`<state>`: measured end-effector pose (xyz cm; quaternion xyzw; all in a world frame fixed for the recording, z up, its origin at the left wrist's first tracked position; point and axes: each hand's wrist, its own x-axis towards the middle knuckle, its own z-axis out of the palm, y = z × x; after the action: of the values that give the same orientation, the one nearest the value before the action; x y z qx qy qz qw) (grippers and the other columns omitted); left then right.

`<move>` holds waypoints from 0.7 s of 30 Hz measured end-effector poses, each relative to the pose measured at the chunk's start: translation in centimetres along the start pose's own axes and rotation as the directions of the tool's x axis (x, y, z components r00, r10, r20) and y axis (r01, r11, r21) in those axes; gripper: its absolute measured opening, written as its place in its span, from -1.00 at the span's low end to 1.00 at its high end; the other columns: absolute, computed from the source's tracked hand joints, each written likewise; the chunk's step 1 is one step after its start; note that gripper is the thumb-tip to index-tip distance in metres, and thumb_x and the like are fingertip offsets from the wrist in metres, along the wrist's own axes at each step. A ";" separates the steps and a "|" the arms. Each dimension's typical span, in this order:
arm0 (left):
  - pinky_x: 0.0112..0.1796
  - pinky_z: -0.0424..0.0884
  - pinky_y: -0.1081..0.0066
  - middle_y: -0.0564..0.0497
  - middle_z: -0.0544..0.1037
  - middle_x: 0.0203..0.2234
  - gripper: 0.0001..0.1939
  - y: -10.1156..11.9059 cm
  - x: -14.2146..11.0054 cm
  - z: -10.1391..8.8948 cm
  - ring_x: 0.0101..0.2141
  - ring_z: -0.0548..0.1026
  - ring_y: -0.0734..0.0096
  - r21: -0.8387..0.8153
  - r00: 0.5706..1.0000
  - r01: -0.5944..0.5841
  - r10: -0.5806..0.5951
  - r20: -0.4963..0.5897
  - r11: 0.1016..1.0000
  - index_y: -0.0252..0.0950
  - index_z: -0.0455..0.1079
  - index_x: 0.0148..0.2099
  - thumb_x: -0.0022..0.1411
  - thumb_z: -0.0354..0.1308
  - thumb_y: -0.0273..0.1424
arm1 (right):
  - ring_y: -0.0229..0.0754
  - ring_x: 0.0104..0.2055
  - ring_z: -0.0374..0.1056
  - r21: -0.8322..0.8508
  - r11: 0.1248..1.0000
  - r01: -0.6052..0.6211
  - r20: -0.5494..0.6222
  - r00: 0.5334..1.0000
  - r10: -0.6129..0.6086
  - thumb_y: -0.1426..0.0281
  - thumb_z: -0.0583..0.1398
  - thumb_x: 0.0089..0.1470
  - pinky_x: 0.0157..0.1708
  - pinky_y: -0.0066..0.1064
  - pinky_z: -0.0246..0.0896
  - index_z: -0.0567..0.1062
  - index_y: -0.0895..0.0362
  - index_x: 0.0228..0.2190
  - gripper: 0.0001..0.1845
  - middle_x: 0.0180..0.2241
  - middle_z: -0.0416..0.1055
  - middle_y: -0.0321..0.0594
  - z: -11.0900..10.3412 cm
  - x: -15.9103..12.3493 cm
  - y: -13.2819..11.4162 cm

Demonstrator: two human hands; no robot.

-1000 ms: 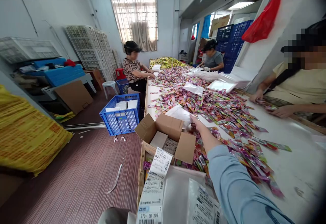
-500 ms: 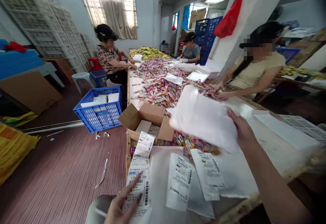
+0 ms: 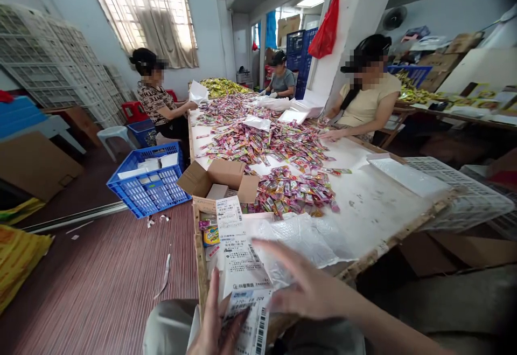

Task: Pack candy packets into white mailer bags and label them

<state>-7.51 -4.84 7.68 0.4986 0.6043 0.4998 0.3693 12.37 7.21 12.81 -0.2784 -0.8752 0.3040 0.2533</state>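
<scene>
A strip of printed shipping labels (image 3: 244, 260) runs from the box's edge down toward my lap. My left hand (image 3: 218, 322) grips its lower end, thumb on one side and fingers on the other. Over the right side of the strip is my right hand (image 3: 302, 285), blurred, with its index finger stretched out and thumb apart; nothing shows in it. Whether it touches the labels I cannot tell. White plastic packages (image 3: 302, 236) lie flat just beyond it. An open cardboard box (image 3: 248, 189) stands behind the strip, with a white block inside.
Small colourful packets (image 3: 262, 145) cover much of the white table (image 3: 355, 199), which has a rough wooden edge. On the floor to the left stands a blue crate (image 3: 149, 182). Several people work around the table. A white crate (image 3: 464, 193) is at the right.
The white bag has left my right hand, which has swung down and left to the label strip. Bags with labels at the table's front are no longer in view. The view has turned right.
</scene>
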 end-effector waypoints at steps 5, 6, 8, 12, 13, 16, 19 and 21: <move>-0.30 0.39 0.60 0.04 0.57 -0.41 -0.70 1.2 2.4 -1.9 -0.36 0.47 0.46 -0.099 0.985 0.051 -0.034 0.168 0.994 -0.23 0.46 -0.20 0.16 0.11 -0.14 | -0.23 -0.26 0.37 0.133 0.982 0.138 -0.119 0.985 -0.122 0.38 0.14 0.13 -0.19 -0.35 0.29 0.49 0.15 -0.34 -0.86 -0.36 0.48 -0.20 4.3 0.4 -3.1; -0.41 0.34 0.59 0.06 0.52 -0.52 -0.73 1.0 2.7 -2.3 -0.48 0.41 0.49 -0.058 0.987 0.026 -0.017 0.161 0.998 -0.26 0.47 -0.35 0.15 0.12 -0.16 | -0.23 -0.27 0.36 0.131 0.981 0.142 -0.162 0.980 -0.120 0.40 0.15 0.12 -0.24 -0.37 0.30 0.49 0.15 -0.35 -0.88 -0.36 0.47 -0.19 4.9 0.5 -3.0; -0.52 0.23 0.55 0.09 0.42 -0.65 -0.69 0.5 3.0 -2.9 -0.59 0.30 0.53 0.044 0.991 -0.077 0.071 0.111 0.996 -0.28 0.43 -0.50 0.15 0.13 -0.17 | -0.22 -0.29 0.34 0.099 0.982 0.158 -0.195 0.971 -0.137 0.41 0.19 0.08 -0.29 -0.37 0.31 0.49 0.15 -0.35 -0.91 -0.36 0.46 -0.18 5.4 0.6 -2.8; -0.59 0.13 0.51 0.08 0.33 -0.75 -0.52 -1.0 3.4 -3.7 -0.67 0.24 0.52 0.150 0.958 -0.279 0.266 0.105 0.948 -0.30 0.38 -0.63 0.09 0.11 -0.02 | -0.19 -0.15 0.36 0.070 0.954 0.291 -0.224 0.937 -0.269 0.48 0.18 0.08 -0.17 -0.33 0.35 0.50 0.13 -0.37 -0.92 -0.27 0.46 -0.14 2.3 0.9 -3.8; -0.59 0.13 0.49 0.07 0.33 -0.76 -0.46 -1.5 3.7 -4.2 -0.68 0.24 0.50 0.158 0.952 -0.301 0.287 0.107 0.940 -0.30 0.36 -0.63 0.08 0.06 0.06 | -0.17 -0.08 0.35 0.056 0.952 0.300 -0.257 0.926 -0.277 0.49 0.19 0.08 -0.11 -0.30 0.34 0.51 0.12 -0.37 -0.91 -0.21 0.46 -0.13 0.5 0.9 -4.0; -0.61 0.13 0.46 0.03 0.32 -0.73 -0.36 -3.5 4.4 -6.7 -0.67 0.25 0.45 0.205 0.972 -0.233 0.221 0.081 0.951 -0.29 0.34 -0.61 0.10 -0.14 0.16 | -0.18 -0.15 0.39 0.006 0.992 0.125 -0.550 0.829 -0.101 0.46 0.23 0.04 -0.18 -0.31 0.36 0.50 0.05 -0.37 -0.92 -0.24 0.47 -0.21 -6.2 1.5 -3.3; -0.49 0.29 0.44 -0.02 0.45 -0.61 -0.42 -6.2 4.5 -9.5 -0.54 0.40 0.33 0.233 0.998 -0.016 0.001 0.066 0.972 -0.27 0.39 -0.51 0.18 -0.19 0.08 | -0.26 -0.47 0.37 0.208 0.977 -0.050 -0.700 0.689 0.184 0.33 0.31 -0.07 -0.51 -0.45 0.30 0.42 0.07 -0.33 -0.78 -0.48 0.45 -0.32 -11.2 2.5 0.2; -0.36 0.36 0.38 -0.03 0.49 -0.54 -0.43 -7.8 4.0 -10.6 -0.43 0.45 0.25 0.275 0.994 0.092 -0.106 0.037 0.957 -0.23 0.40 -0.47 0.19 -0.22 0.06 | -0.27 -0.56 0.33 0.373 0.916 -0.149 -0.460 0.828 0.321 0.26 0.32 -0.13 -0.61 -0.50 0.23 0.39 0.12 -0.32 -0.67 -0.52 0.45 -0.32 -11.6 3.3 3.7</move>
<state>-20.28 -3.47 2.72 0.5267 0.6819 0.3794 0.3371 18.30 16.31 19.21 -0.4109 -0.6731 0.3864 0.4783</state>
